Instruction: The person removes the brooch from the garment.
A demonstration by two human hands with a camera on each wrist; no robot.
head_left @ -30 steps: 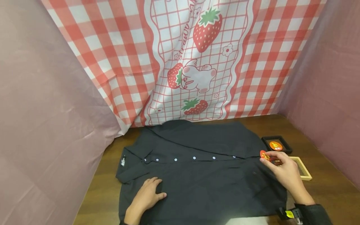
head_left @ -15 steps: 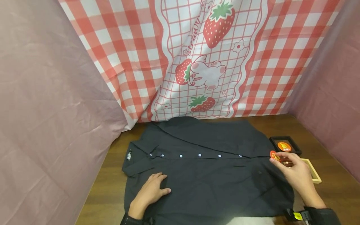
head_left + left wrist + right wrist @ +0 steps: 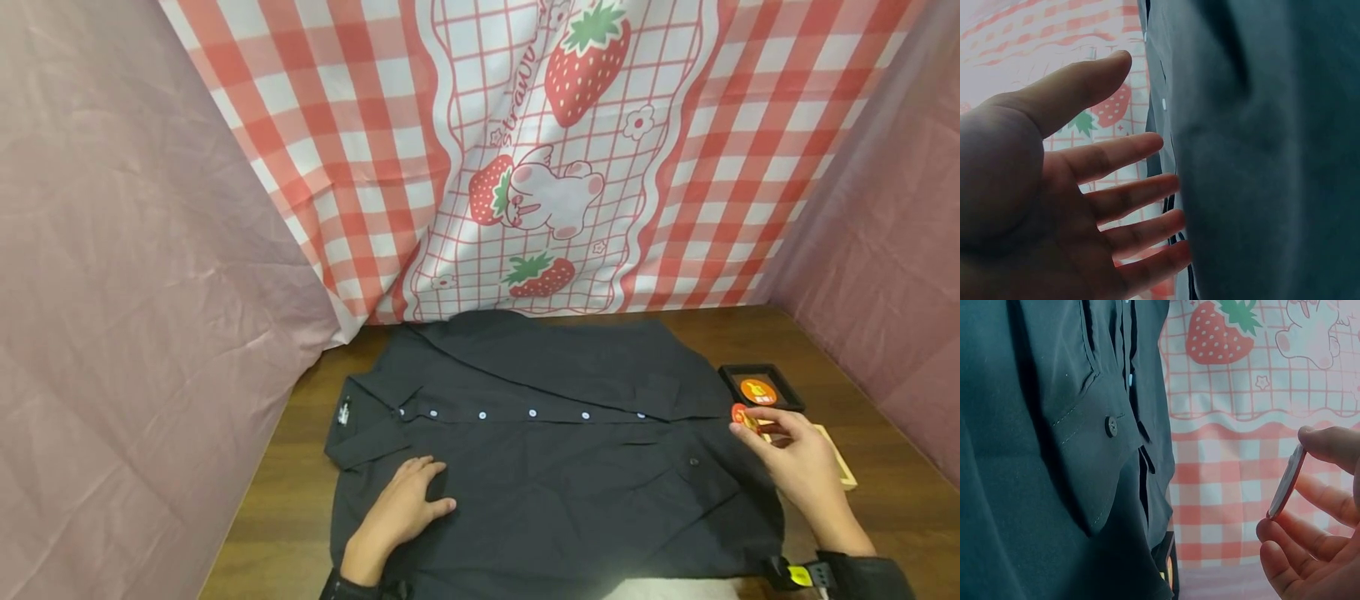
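Observation:
A dark button-up shirt (image 3: 540, 483) lies spread on the wooden table, its collar (image 3: 367, 425) at the left and a row of pale buttons across it. My left hand (image 3: 401, 504) rests on the shirt near the collar, fingers extended and thumb apart. At the shirt's right edge, my right hand (image 3: 802, 458) pinches a round red-orange badge (image 3: 739, 415) between thumb and fingers. The right wrist view shows this badge (image 3: 1286, 482) nearly edge-on as a thin disc, beside a part of the shirt with a dark button (image 3: 1112, 426).
A black square frame (image 3: 787, 392) with an orange round badge (image 3: 758, 392) in it stands at the far right. Nearer lies a pale wooden frame (image 3: 842, 467), partly behind my right hand. A checked strawberry cloth (image 3: 555, 217) hangs behind, with pinkish cloths (image 3: 150, 333) on both sides.
The head view has shifted, so everything sits further right in it than a second ago. My right hand, still pinching the badge, has moved slightly right. My left hand stays on the shirt.

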